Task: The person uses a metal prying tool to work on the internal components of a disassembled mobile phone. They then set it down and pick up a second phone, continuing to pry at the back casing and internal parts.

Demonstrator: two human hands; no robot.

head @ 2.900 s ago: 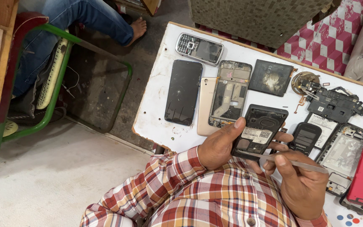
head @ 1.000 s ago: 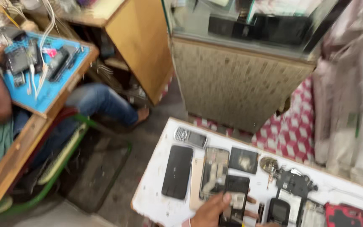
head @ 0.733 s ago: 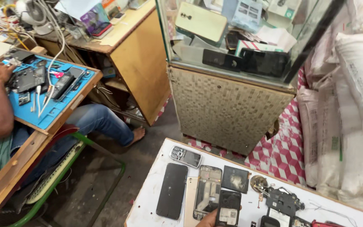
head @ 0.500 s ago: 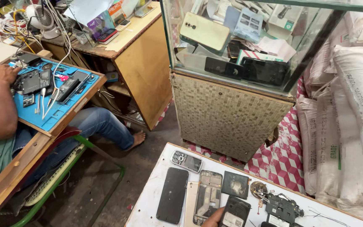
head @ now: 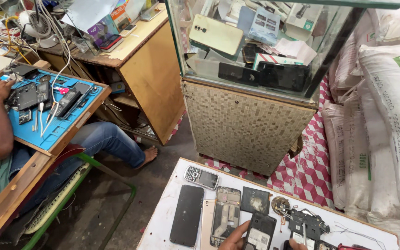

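left hand (head: pixel 235 236) at 6 o'clock, fingers resting on opened black phone (head: pixel 260 232), grip mostly out of frame, cannot tell | right hand (head: pixel 295 244) only a sliver showing, cannot tell | white table (head: pixel 163 222) | black screen panel (head: pixel 187 221) at 9 o'clock of phone | keypad phone (head: pixel 201 177) at 11 o'clock

On the white tabletop (head: pixel 163 227) I count one keypad phone (head: pixel 201 177), one black screen panel (head: pixel 187 221), one opened phone frame (head: pixel 226 215), one dark square piece (head: pixel 255 200), one stripped phone (head: pixel 260 231) and one black circuit assembly (head: pixel 307 223). Only my left hand (head: pixel 233 235) is clearly in view. At the right stand about four white sacks (head: pixel 390 125), though the edge cuts them off. One glass case (head: pixel 260 41) and one blue work mat (head: pixel 47 111) stand beyond.
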